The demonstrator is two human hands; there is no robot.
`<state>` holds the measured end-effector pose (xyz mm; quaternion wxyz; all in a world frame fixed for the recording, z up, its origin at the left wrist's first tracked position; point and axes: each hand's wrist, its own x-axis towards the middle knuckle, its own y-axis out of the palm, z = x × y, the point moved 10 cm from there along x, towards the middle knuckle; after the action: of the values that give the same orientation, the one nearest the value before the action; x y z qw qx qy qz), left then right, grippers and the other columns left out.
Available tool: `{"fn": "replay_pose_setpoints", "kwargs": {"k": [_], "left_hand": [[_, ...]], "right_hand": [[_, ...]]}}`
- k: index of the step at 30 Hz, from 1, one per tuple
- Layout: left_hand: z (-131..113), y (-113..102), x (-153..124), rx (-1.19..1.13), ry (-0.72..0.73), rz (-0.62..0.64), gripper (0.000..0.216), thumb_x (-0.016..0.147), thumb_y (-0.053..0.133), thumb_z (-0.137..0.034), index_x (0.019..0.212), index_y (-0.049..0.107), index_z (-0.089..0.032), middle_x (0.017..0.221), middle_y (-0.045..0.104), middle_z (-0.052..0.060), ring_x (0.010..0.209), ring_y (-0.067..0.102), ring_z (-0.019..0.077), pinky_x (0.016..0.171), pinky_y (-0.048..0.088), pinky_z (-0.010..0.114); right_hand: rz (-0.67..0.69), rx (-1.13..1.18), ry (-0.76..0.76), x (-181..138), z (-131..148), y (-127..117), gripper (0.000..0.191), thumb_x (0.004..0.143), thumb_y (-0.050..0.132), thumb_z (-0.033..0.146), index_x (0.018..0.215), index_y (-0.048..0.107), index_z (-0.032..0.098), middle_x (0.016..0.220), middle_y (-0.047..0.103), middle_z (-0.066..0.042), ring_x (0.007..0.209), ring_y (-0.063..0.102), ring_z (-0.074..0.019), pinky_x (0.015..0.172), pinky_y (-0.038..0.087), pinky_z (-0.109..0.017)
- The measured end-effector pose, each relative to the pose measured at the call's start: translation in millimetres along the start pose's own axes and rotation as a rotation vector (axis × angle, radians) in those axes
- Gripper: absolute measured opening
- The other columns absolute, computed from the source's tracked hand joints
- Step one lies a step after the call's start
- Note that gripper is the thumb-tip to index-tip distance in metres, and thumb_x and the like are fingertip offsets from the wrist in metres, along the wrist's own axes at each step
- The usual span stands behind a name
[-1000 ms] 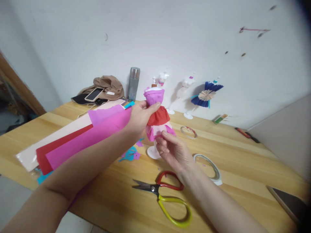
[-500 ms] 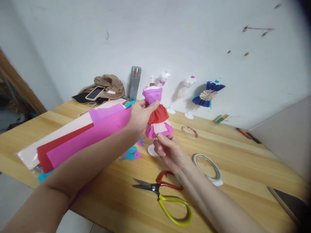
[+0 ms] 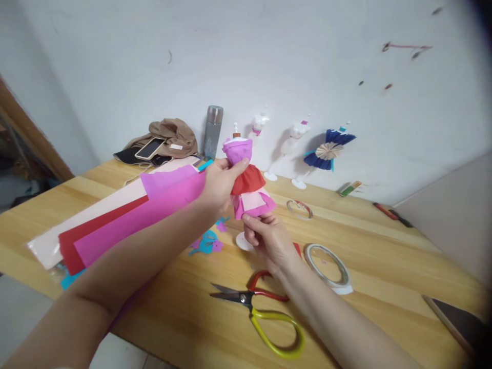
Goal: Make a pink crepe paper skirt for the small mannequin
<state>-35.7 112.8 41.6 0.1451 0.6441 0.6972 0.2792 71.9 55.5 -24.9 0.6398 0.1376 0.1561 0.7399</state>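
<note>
A miniature dress-form mannequin (image 3: 236,134) wears a purple bodice, a red gathered layer (image 3: 249,178) and a pink-and-magenta lower skirt (image 3: 253,201). Round its waist my left hand (image 3: 220,188) is closed, thumb lying across the front. Below, my right hand (image 3: 271,241) pinches the skirt's lower hem between thumb and fingers; the fingers behind the hem are partly hidden. The mannequin leans slightly left, its round white base (image 3: 244,241) showing beside my right hand. Open-bladed scissors (image 3: 242,297) with red and yellow handles lie nearer me, partly under my right forearm.
Coloured sheets (image 3: 115,225) lie at left, with blue and purple scraps (image 3: 207,243) nearby. Tape rolls (image 3: 328,264) and a dark-screened device (image 3: 457,320) are at right. A flask (image 3: 212,132), a cap (image 3: 169,136) with a phone, and several other mannequins (image 3: 298,130) stand along the wall.
The mannequin has tilted a little to the left at its top. My right hand has shifted slightly left and down along the skirt's hem; my left hand keeps its hold.
</note>
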Motion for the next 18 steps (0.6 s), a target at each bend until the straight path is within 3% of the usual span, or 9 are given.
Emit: {"fn": "replay_pose_setpoints", "kwargs": {"k": [4, 6, 8, 10, 12, 15, 16, 18], "left_hand": [[3.6, -5.4, 10.0, -0.003, -0.067, 0.018, 0.011, 0.082, 0.073, -0.016, 0.073, 0.069, -0.012, 0.070, 0.072, 0.005, 0.063, 0.066, 0.0135, 0.072, 0.052, 0.029], [7.2, -10.0, 16.9, 0.009, -0.124, 0.033, 0.011, 0.083, 0.070, -0.014, 0.072, 0.069, -0.012, 0.071, 0.073, 0.006, 0.064, 0.067, 0.0131, 0.073, 0.052, 0.028], [11.3, -11.7, 21.6, 0.025, -0.181, 0.071, 0.011, 0.083, 0.070, -0.012, 0.071, 0.069, -0.011, 0.073, 0.073, 0.007, 0.064, 0.067, 0.0128, 0.073, 0.053, 0.028], [14.3, -7.6, 21.2, 0.031, -0.220, 0.137, 0.010, 0.081, 0.071, -0.011, 0.071, 0.069, -0.011, 0.074, 0.073, 0.007, 0.065, 0.067, 0.0128, 0.073, 0.053, 0.028], [14.9, 2.4, 15.0, 0.023, -0.230, 0.212, 0.009, 0.079, 0.073, -0.011, 0.071, 0.069, -0.012, 0.073, 0.072, 0.006, 0.064, 0.067, 0.0121, 0.073, 0.052, 0.027], [16.6, 25.7, -3.5, 0.031, -0.247, 0.337, 0.006, 0.078, 0.074, -0.012, 0.072, 0.071, -0.012, 0.072, 0.072, 0.005, 0.065, 0.067, 0.0121, 0.073, 0.053, 0.027], [17.9, 33.8, -10.8, 0.062, -0.254, 0.378, 0.004, 0.078, 0.074, -0.013, 0.075, 0.072, -0.012, 0.075, 0.073, 0.006, 0.068, 0.067, 0.0133, 0.074, 0.053, 0.029], [16.0, 47.0, -23.1, 0.144, -0.210, 0.435, 0.009, 0.074, 0.078, -0.014, 0.082, 0.073, -0.013, 0.082, 0.075, 0.007, 0.077, 0.069, 0.0162, 0.080, 0.053, 0.031]], "right_hand": [[0.051, -0.114, 0.028, 0.7, -0.4, 0.7, 0.029, 0.057, 0.087, 0.034, 0.065, 0.066, 0.016, 0.042, 0.052, 0.006, 0.033, 0.032, -0.0029, 0.035, 0.019, -0.018], [0.208, -0.294, 0.106, -4.0, 2.3, 8.9, 0.026, 0.062, 0.084, 0.037, 0.066, 0.069, 0.017, 0.046, 0.056, 0.004, 0.035, 0.038, -0.0044, 0.035, 0.021, -0.018], [0.487, -0.590, 0.220, -17.6, 2.6, 18.6, 0.027, 0.067, 0.083, 0.037, 0.058, 0.067, 0.017, 0.046, 0.055, 0.003, 0.038, 0.043, -0.0058, 0.036, 0.025, -0.018], [0.578, -0.776, 0.233, -22.8, 17.8, 10.0, 0.035, 0.072, 0.079, 0.044, 0.054, 0.064, 0.018, 0.046, 0.056, 0.002, 0.038, 0.045, -0.0071, 0.036, 0.026, -0.019], [0.330, -0.798, 0.004, -7.6, 63.1, -12.5, 0.045, 0.077, 0.074, 0.053, 0.050, 0.061, 0.018, 0.042, 0.051, 0.002, 0.037, 0.041, -0.0064, 0.037, 0.026, -0.020], [-0.097, -0.704, -0.346, -1.1, 122.7, -49.6, 0.033, 0.074, 0.077, 0.053, 0.069, 0.072, 0.021, 0.056, 0.063, 0.000, 0.051, 0.052, -0.0094, 0.045, 0.036, -0.022], [-0.156, -0.664, -0.407, -1.7, 130.8, -55.2, 0.032, 0.072, 0.079, 0.053, 0.081, 0.076, 0.023, 0.068, 0.070, -0.002, 0.062, 0.060, -0.0124, 0.052, 0.043, -0.023], [-0.130, -0.590, -0.449, -0.7, 133.2, -52.8, 0.040, 0.069, 0.081, 0.056, 0.097, 0.078, 0.027, 0.094, 0.077, -0.005, 0.088, 0.068, -0.0193, 0.068, 0.052, -0.030]]}}
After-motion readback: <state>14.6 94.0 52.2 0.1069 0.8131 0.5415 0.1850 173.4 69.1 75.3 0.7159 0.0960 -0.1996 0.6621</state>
